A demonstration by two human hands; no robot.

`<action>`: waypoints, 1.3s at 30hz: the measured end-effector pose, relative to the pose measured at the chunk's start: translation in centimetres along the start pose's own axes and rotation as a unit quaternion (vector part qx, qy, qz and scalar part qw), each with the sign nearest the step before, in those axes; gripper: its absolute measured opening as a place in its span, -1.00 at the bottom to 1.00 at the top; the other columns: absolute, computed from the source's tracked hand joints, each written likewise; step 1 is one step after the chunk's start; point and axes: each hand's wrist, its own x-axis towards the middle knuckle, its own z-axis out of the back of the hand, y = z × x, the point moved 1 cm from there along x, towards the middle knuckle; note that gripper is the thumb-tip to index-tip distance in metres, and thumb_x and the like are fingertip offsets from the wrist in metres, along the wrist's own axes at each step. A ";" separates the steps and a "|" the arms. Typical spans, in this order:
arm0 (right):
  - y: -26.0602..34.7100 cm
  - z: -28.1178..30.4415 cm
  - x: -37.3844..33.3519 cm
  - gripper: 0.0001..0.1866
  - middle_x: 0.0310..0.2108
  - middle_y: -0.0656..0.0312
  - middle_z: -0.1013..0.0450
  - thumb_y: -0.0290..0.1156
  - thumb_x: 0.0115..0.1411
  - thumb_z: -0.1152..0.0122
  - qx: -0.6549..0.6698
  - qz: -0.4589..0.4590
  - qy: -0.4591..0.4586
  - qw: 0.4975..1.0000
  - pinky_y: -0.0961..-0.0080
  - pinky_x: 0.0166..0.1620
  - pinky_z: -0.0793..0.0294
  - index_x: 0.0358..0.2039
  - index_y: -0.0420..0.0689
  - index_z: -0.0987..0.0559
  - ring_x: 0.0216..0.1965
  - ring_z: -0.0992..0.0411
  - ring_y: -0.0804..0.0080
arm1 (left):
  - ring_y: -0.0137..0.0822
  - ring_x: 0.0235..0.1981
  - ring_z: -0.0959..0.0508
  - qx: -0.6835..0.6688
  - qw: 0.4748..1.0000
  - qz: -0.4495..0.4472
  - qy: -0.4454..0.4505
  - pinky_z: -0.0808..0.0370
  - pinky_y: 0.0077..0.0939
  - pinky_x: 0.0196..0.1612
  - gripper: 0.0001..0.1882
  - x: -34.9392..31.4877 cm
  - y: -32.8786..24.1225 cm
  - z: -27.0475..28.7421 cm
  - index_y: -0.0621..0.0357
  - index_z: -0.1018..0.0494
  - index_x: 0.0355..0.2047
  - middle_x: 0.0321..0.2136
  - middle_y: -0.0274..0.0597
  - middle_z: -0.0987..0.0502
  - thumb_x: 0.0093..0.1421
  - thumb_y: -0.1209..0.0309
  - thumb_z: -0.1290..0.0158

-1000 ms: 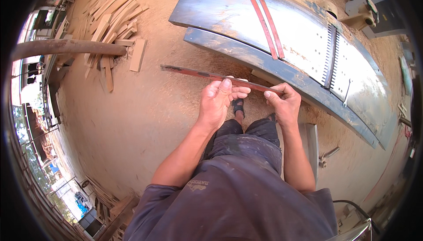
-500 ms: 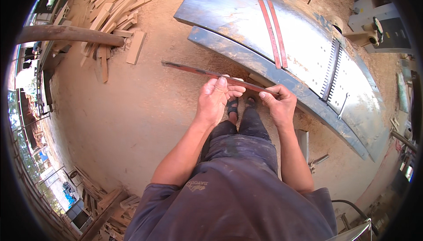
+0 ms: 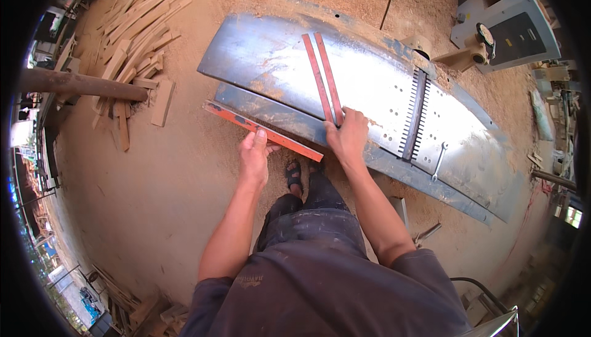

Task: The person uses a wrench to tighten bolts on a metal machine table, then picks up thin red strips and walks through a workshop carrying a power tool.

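My left hand [image 3: 254, 158] is closed on a long flat red planer blade [image 3: 271, 135], thumb on its upper face. The blade slants down to the right, in front of the jointer's near edge. Two more red blades, a left one [image 3: 317, 75] and a right one [image 3: 328, 73], lie side by side on the shiny metal jointer table [image 3: 258, 47]. My right hand [image 3: 349, 137] reaches over the table's near edge, its thumb and fingers closed around the near end of the right blade. Its fingers partly hide that end.
A dark toothed slot [image 3: 414, 115] crosses the jointer to the right. A wrench [image 3: 439, 161] lies beyond it. Behind stands a grey machine cabinet [image 3: 514, 35] with a handwheel. Wooden strips [image 3: 138, 35] are piled on the floor at far left, near a brown pipe [image 3: 80, 83].
My right hand has let go of the held blade and moved to the blades on the table. The left hand keeps its blade, now turned with its red face up.
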 end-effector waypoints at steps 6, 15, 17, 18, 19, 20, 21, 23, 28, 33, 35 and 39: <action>-1.4 -1.5 1.9 -0.51 -0.14 -0.05 -0.41 -0.45 -0.06 -0.41 -0.009 -0.004 0.003 1.000 0.03 -0.01 -0.39 -0.06 -0.22 -0.55 -0.08 -0.38 -0.07 | -0.32 -0.24 -0.61 0.036 0.997 0.067 -0.027 -0.61 -0.28 -0.14 -0.74 1.1 2.2 -1.6 0.22 -0.50 -0.14 -0.20 -0.19 -0.59 0.50 0.29 0.09; -5.0 -1.0 4.5 -0.56 -0.17 -0.09 -0.49 -0.53 -0.03 -0.29 -0.020 -0.081 0.073 0.994 0.00 0.02 -0.40 -0.06 -0.21 -0.57 -0.07 -0.44 -0.11 | -0.29 -0.18 -0.63 0.079 0.990 0.107 -0.056 -0.58 -0.29 -0.08 -0.71 1.2 3.6 -4.5 0.21 -0.49 -0.09 -0.17 -0.16 -0.62 0.50 0.24 0.11; -4.6 -1.4 5.0 -0.59 -0.20 -0.09 -0.52 -0.52 -0.04 -0.28 -0.021 -0.080 0.074 0.994 0.00 0.00 -0.42 -0.10 -0.21 -0.57 -0.09 -0.45 -0.12 | -0.27 -0.20 -0.62 0.063 0.988 0.114 -0.083 -0.58 -0.30 -0.09 -0.73 0.8 3.3 -4.5 0.20 -0.49 -0.12 -0.19 -0.18 -0.61 0.49 0.27 0.10; -4.2 -1.4 5.4 -0.63 -0.22 -0.10 -0.53 -0.52 -0.06 -0.28 -0.049 -0.064 0.075 0.994 0.00 -0.02 -0.44 -0.15 -0.22 -0.60 -0.12 -0.47 -0.13 | -0.27 -0.21 -0.62 0.051 0.987 0.117 -0.098 -0.58 -0.31 -0.10 -0.75 0.7 3.1 -4.4 0.20 -0.49 -0.13 -0.21 -0.18 -0.61 0.48 0.29 0.09; -3.0 -1.3 5.4 -0.66 -0.24 -0.11 -0.55 -0.52 -0.08 -0.29 -0.074 -0.040 0.080 0.993 0.00 -0.04 -0.47 -0.21 -0.22 -0.63 -0.15 -0.49 -0.14 | -0.30 -0.25 -0.61 0.043 0.987 0.113 -0.103 -0.58 -0.32 -0.15 -0.75 0.0 3.2 -3.5 0.19 -0.50 -0.16 -0.24 -0.20 -0.60 0.49 0.30 0.10; -1.9 -1.2 5.5 -0.69 -0.26 -0.12 -0.57 -0.52 -0.10 -0.30 -0.097 -0.010 0.083 0.992 0.00 -0.06 -0.49 -0.26 -0.23 -0.66 -0.18 -0.51 -0.15 | -0.33 -0.29 -0.60 0.033 0.988 0.103 -0.111 -0.58 -0.34 -0.20 -0.75 -1.0 3.4 -2.5 0.19 -0.51 -0.19 -0.28 -0.23 -0.59 0.49 0.30 0.10; -3.1 -2.0 6.0 -0.78 -0.25 -0.16 -0.56 -0.48 -0.12 -0.33 -0.137 -0.011 0.130 0.982 0.03 -0.05 -0.50 -0.39 -0.25 -0.66 -0.18 -0.51 -0.16 | -0.36 -0.33 -0.59 0.024 0.990 0.076 -0.116 -0.58 -0.35 -0.25 -0.74 -1.2 2.7 -2.3 0.19 -0.51 -0.23 -0.32 -0.25 -0.59 0.50 0.31 0.10; -4.4 -2.9 6.0 -0.80 -0.37 -0.08 -0.58 -0.40 -0.12 -0.39 -0.185 0.058 0.078 0.978 0.13 -0.06 -0.51 -0.48 -0.23 -0.64 -0.23 -0.55 -0.06 | -0.41 -0.45 -0.53 0.228 0.967 -0.024 -0.108 -0.50 -0.38 -0.39 -0.80 -1.5 2.0 -1.6 0.15 -0.45 -0.36 -0.49 -0.30 -0.51 0.42 0.41 0.10; -9.1 -3.3 4.4 -0.80 -0.23 -0.06 -0.50 -0.42 -0.04 -0.41 -0.115 0.084 0.071 0.987 0.02 -0.07 -0.49 -0.37 -0.14 -0.62 -0.17 -0.47 -0.10 | -0.38 -0.47 -0.56 0.083 0.985 0.030 -0.151 -0.55 -0.41 -0.44 -0.64 -0.9 7.9 -0.7 0.23 -0.55 -0.20 -0.43 -0.26 -0.57 0.47 0.18 0.08; -7.9 -2.1 3.1 -0.79 -0.33 0.02 -0.52 -0.38 0.08 -0.22 -0.191 0.156 0.114 0.962 0.03 -0.13 -0.53 -0.29 -0.21 -0.61 -0.20 -0.51 -0.01 | -0.28 -0.23 -0.59 0.027 0.986 0.033 -0.163 -0.64 -0.19 -0.22 -0.59 -2.0 6.5 1.5 0.28 -0.55 -0.11 -0.27 -0.18 -0.59 0.47 0.14 0.09; -7.9 -2.6 3.0 -0.79 -0.33 0.03 -0.51 -0.35 0.08 -0.22 -0.208 0.187 0.093 0.956 0.03 -0.15 -0.53 -0.31 -0.18 -0.60 -0.22 -0.51 0.01 | -0.25 -0.23 -0.60 0.016 0.983 0.029 -0.181 -0.64 -0.16 -0.21 -0.58 -1.7 6.3 2.0 0.28 -0.55 -0.09 -0.26 -0.17 -0.59 0.47 0.15 0.10; -6.8 -3.9 1.3 -0.78 -0.35 0.07 -0.51 -0.27 0.06 -0.24 -0.238 0.196 0.029 0.951 0.02 -0.19 -0.51 -0.33 -0.13 -0.57 -0.24 -0.51 0.05 | -0.18 -0.20 -0.60 0.014 0.977 0.050 -0.205 -0.64 -0.10 -0.17 -0.57 -3.5 2.7 4.0 0.32 -0.52 -0.05 -0.19 -0.11 -0.58 0.49 0.16 0.13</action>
